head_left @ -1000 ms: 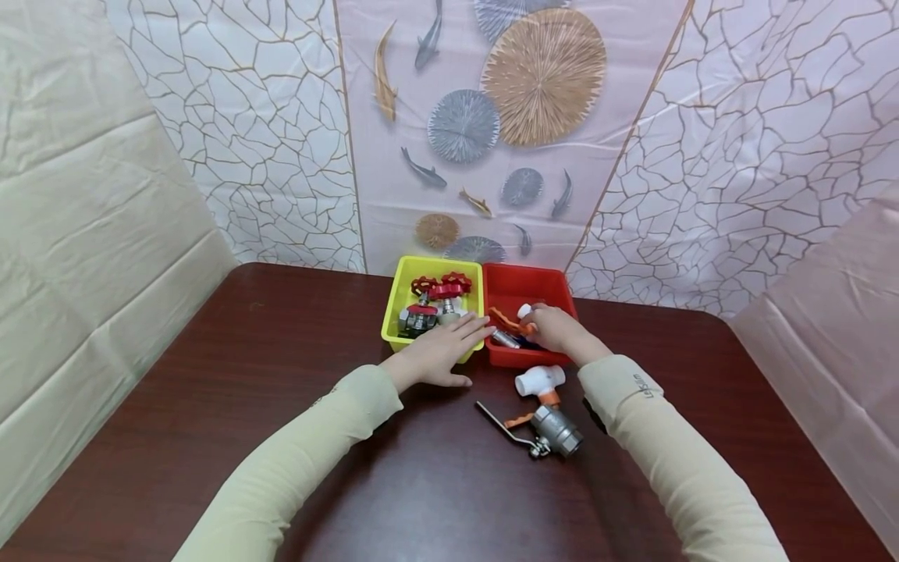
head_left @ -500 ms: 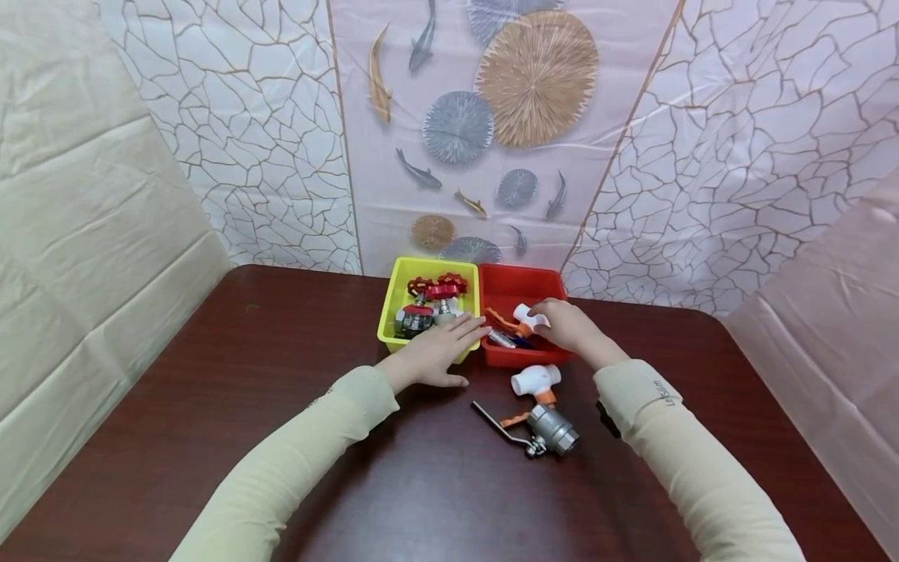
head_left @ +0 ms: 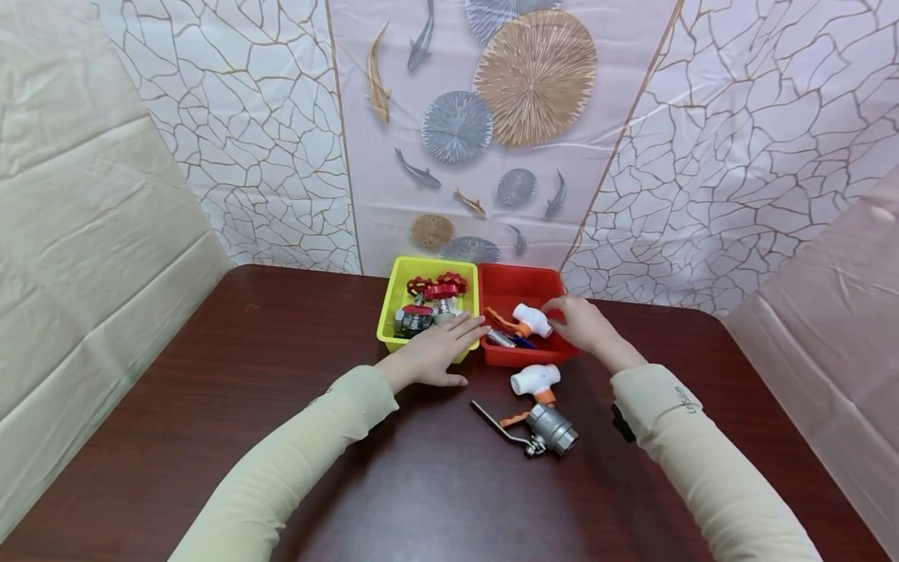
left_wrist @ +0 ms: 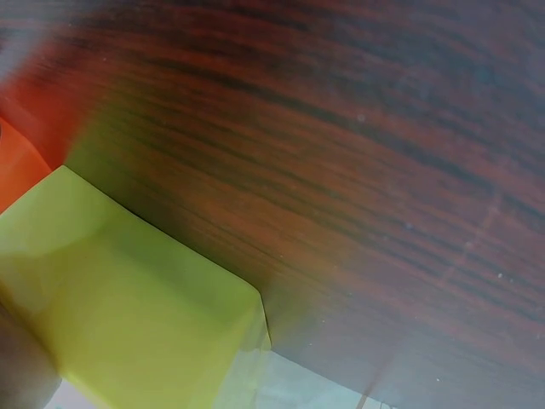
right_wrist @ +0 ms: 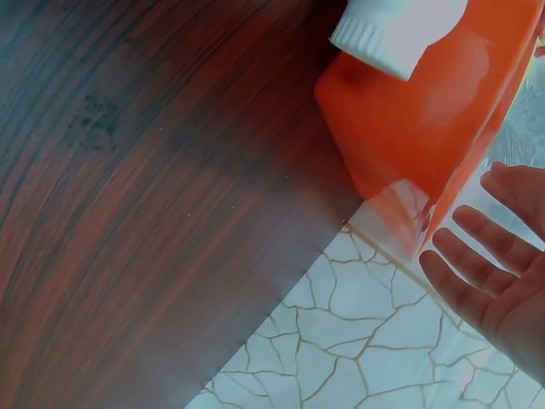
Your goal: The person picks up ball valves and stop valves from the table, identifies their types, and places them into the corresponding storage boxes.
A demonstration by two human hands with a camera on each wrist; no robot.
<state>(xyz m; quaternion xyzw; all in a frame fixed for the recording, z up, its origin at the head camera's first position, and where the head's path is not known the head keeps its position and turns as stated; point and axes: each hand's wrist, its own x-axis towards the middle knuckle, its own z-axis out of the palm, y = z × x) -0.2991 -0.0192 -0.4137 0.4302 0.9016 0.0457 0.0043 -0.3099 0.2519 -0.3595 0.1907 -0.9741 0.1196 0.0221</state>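
Note:
In the head view, my right hand [head_left: 584, 325] hangs over the right side of the red bin [head_left: 520, 358], fingers loosely bent and holding nothing. Just left of its fingertips, a white plastic ball valve with an orange handle [head_left: 531, 320] lies in that bin. The right wrist view shows the same hand [right_wrist: 502, 264] with spread fingers, beside the bin's wall [right_wrist: 409, 128]. Fingers extended, my left hand [head_left: 437, 353] rests over the front right corner of the yellow bin [head_left: 389, 312]. Red-handled valves [head_left: 440, 291] lie inside that bin.
On the table before the red bin lie another white valve [head_left: 535, 379] and a metal ball valve [head_left: 553, 428] with a long lever pointing left. A metal fitting [head_left: 501, 338] sits in the red bin. A patterned cloth wall [head_left: 295, 156] stands behind the table.
My right hand has let go of the white valve in the red bin and drawn back to the right. The valve now lies in fuller view. My left hand has stayed put.

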